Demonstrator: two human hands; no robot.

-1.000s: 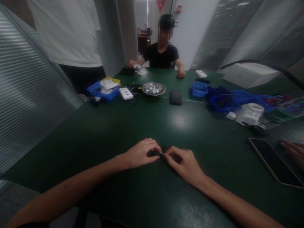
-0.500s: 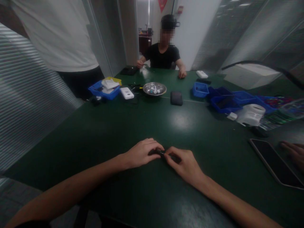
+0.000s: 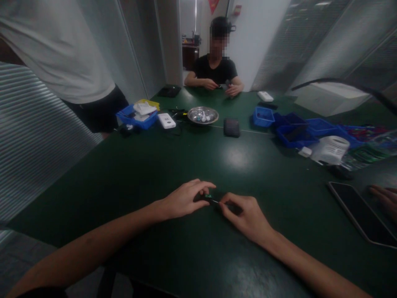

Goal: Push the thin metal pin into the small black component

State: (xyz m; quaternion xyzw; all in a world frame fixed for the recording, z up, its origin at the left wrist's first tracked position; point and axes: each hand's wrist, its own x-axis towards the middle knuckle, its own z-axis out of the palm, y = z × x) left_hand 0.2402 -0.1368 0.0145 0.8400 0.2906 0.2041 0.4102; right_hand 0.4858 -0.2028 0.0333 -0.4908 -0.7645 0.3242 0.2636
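Note:
Over the near middle of the green table, my left hand (image 3: pixel 185 200) curls around a small green-and-dark part (image 3: pixel 208 196) that looks like a tiny circuit board. Its index finger is raised, while the thumb and another fingertip stay at the part. On the right, my right hand (image 3: pixel 243 213) pinches the end of a thin, pale, wire-like piece (image 3: pixel 214 201) between thumb and index finger. That piece points left to the green part. Whether the two are joined is too small to tell.
A steel dish (image 3: pixel 203 116) of small white pieces and a dark wallet-like square (image 3: pixel 231 127) lie ahead. Blue baskets (image 3: pixel 263 117) stand at back right; a phone (image 3: pixel 361 213) lies near another person's hand (image 3: pixel 384 196). A person (image 3: pixel 217 68) sits opposite.
My left index finger has lifted, exposing the green part. My right hand has drawn slightly right, and more of the thin piece shows. The person opposite has brought both hands together.

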